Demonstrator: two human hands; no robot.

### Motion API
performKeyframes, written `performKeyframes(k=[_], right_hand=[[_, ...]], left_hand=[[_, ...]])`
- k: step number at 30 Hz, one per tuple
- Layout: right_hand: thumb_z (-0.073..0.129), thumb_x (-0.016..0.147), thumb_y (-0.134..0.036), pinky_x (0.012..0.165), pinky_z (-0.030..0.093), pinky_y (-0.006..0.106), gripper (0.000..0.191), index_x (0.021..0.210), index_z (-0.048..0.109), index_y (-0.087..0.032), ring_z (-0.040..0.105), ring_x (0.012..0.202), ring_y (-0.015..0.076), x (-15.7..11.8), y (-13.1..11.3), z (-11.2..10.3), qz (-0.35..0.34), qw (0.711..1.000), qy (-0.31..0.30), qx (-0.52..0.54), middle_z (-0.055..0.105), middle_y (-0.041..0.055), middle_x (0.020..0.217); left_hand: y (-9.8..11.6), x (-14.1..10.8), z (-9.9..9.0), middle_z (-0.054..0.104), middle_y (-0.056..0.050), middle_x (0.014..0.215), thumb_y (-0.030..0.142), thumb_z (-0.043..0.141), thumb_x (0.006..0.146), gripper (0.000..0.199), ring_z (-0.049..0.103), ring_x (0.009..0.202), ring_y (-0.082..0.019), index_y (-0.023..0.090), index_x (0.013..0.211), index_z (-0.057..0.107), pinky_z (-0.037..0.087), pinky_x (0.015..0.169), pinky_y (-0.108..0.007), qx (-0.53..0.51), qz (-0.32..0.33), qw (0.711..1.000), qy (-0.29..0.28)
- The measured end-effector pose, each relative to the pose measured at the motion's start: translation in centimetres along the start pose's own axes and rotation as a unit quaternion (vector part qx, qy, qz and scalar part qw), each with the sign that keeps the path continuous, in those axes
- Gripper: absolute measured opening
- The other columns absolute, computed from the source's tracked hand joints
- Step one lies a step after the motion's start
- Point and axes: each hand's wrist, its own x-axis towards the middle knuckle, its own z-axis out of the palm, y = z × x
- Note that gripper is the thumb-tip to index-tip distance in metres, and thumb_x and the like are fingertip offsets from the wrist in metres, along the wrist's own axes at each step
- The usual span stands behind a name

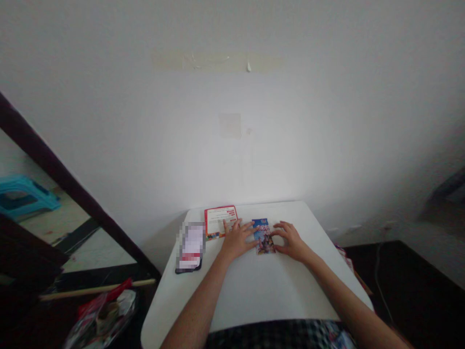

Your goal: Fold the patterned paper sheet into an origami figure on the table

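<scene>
A small picture card (264, 236) with a blue top and colourful figures lies on the white table, between my two hands. My left hand (238, 241) is open with its fingers spread, fingertips at the card's left edge. Some of its other fingers reach over the lower right of a red-bordered printed sheet (220, 220). On the opposite side, my right hand (292, 244) has its fingers bent and apart, thumb and fingertips at the card's right edge. Whether either hand presses on the card is hard to tell.
A phone (191, 247), its screen blurred out, lies at the table's left side. The white table (269, 295) stands against a pale wall (290, 145). Left on the floor is a plastic bag (105, 315); a dark-framed mirror (72, 165) leans there, showing a blue stool (27, 196).
</scene>
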Motion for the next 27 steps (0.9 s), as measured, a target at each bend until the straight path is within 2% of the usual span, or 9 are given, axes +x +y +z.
performKeyframes(k=[4,13,16,20,27], right_hand=[[0.071,0.077,-0.046,0.106,0.036,0.052,0.037,0.111,0.066,-0.034,0.042,0.128,0.0307,-0.7,-0.5,-0.4,-0.012,1.000,-0.001,0.009,0.056,0.0073,0.127],[0.073,0.075,-0.045,0.107,0.037,0.051,0.038,0.110,0.067,-0.031,0.042,0.128,0.0294,-1.0,-0.6,-0.6,-0.001,0.998,0.030,0.049,0.055,0.0081,0.127],[0.069,0.079,-0.037,0.106,0.038,0.050,0.026,0.103,0.068,-0.029,0.043,0.127,0.0282,-0.9,-0.6,-0.7,0.009,0.997,0.047,0.059,0.056,0.0079,0.125],[0.068,0.079,-0.030,0.104,0.039,0.051,0.004,0.082,0.069,-0.027,0.041,0.128,0.0293,-0.8,-1.0,-0.6,-0.002,0.999,0.033,0.043,0.058,0.0060,0.121],[0.068,0.076,-0.023,0.103,0.040,0.051,0.004,0.078,0.069,-0.027,0.040,0.128,0.0294,0.1,-1.4,0.4,-0.007,0.999,0.042,-0.003,0.060,0.0049,0.118]], left_hand=[[-0.1,0.0,0.1,0.046,0.010,0.148,0.070,0.043,0.084,0.051,0.027,0.140,-0.036,0.057,0.134,0.043,-0.016,0.103,-0.078,-0.012,0.003,1.000,0.002],[-0.4,0.1,0.4,0.046,0.010,0.148,0.070,0.045,0.083,0.052,0.027,0.140,-0.037,0.055,0.133,0.046,-0.022,0.102,-0.075,-0.037,0.004,0.999,0.009],[-0.4,0.1,0.4,0.046,0.010,0.147,0.070,0.044,0.084,0.051,0.027,0.140,-0.038,0.056,0.133,0.045,-0.020,0.102,-0.076,-0.038,0.009,0.999,0.010],[-0.5,0.1,0.5,0.046,0.011,0.147,0.069,0.046,0.084,0.050,0.027,0.140,-0.038,0.058,0.132,0.045,-0.018,0.102,-0.077,-0.032,0.010,0.999,0.013],[-0.4,0.2,0.4,0.046,0.011,0.147,0.070,0.046,0.083,0.050,0.028,0.140,-0.037,0.058,0.132,0.045,-0.016,0.102,-0.078,-0.024,0.010,1.000,0.012]])
